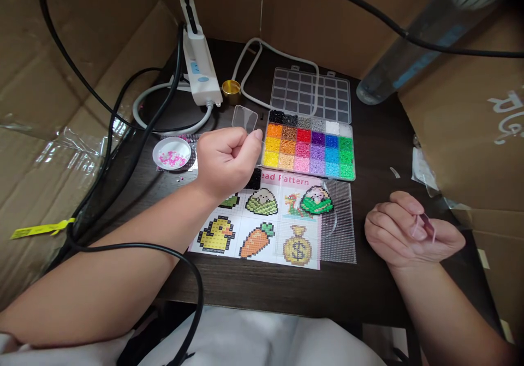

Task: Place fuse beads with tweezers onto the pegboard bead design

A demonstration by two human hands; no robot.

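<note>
One beaded dumpling [316, 200] in view; its outline looks closed and its middle filled, so I'd judge it laid out or close to it. Can't tell if it's fused. It sits across the right edge of the printed bead pattern sheet [257, 257] and the mesh pegboard [341, 246] beside it. Duck, carrot and money bag show only as prints, no beaded versions visible; dragon print is partly covered by the dumpling.

Right hand [411, 229]: off to the right over the desk [380, 284], fingers closed on what look like pink tweezers [427, 226]. Left hand [229, 156]: fingers curled into a fist, thumb on top; can't see inside, so can't say if it holds anything.

Containers:
- Bead case [327, 177]: lid open behind it, beads sorted by colour: black, greys, white at the back; orange, yellow, brown, red, pink, purple, blue, green in front.
- White dish [171, 143]: mixed pink and white beads; a few loose ones just outside.
- Black beads [254, 179] beside the fist, their container mostly hidden.
- Small clear lid [244, 118] just behind the fist.
- Gold cup [231, 99]: contents unclear.
</note>
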